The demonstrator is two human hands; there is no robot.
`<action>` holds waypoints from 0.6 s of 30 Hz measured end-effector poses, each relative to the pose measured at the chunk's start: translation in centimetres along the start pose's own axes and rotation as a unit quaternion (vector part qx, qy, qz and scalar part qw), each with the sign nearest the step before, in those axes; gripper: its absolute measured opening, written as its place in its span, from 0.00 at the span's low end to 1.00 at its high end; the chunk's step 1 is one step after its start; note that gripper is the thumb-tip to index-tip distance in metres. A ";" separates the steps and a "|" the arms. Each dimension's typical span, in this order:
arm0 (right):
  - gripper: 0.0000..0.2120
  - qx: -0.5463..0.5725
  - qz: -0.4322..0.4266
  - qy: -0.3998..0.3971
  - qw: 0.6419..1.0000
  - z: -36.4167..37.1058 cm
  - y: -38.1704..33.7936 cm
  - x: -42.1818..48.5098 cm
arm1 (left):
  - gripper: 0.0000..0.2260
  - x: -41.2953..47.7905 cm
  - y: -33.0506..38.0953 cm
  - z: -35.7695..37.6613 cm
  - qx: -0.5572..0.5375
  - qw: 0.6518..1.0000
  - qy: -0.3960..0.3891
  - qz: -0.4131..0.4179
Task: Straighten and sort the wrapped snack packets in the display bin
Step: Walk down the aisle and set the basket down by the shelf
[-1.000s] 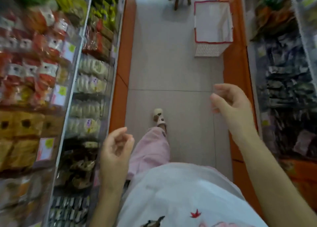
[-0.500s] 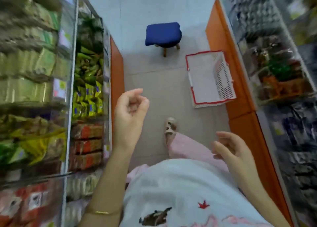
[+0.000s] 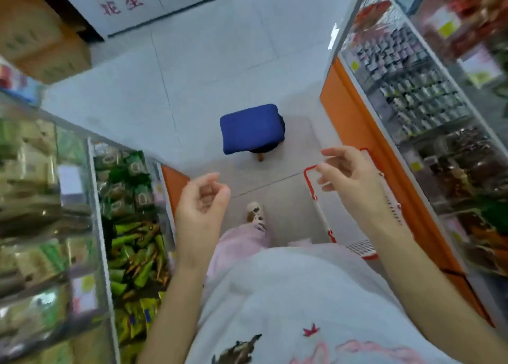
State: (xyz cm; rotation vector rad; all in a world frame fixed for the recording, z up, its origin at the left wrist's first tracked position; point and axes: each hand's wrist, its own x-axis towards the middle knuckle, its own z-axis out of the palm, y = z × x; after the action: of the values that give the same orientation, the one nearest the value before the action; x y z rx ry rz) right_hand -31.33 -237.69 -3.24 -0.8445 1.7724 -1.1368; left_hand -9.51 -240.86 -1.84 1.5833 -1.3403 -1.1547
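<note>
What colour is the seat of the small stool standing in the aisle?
The stool has a dark blue seat; the head view shows it clearly.

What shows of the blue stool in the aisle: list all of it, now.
The stool has a squarish blue seat with rounded corners, padded and cloth-covered by the look of it, dark underneath. Only one leg shows below it, short and wood-coloured; the others are hidden under the seat. It stands upright on the pale tiled floor in the middle of the aisle, ahead of the person's foot. Nothing lies on it, and nothing but the floor touches it.
</note>
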 end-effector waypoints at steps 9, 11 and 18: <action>0.12 0.115 0.165 0.261 0.944 -0.6 0.6 8.5 | 0.11 24.8 12.0 13.9 0.036 0.955 -0.278 0.099; 0.11 0.126 0.202 0.299 0.924 -1.0 1.4 11.2 | 0.11 28.0 13.1 17.3 0.035 0.943 -0.314 0.106; 0.11 0.074 0.131 0.310 0.939 -5.0 -0.4 26.7 | 0.12 38.1 13.6 25.9 0.053 0.918 -0.382 0.093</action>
State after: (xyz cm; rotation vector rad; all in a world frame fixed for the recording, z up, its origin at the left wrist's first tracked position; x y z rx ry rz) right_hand -46.85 -259.04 -9.50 -0.1417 2.1823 -1.4281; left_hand -36.61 -280.48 -3.56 1.0520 -2.0223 -1.6868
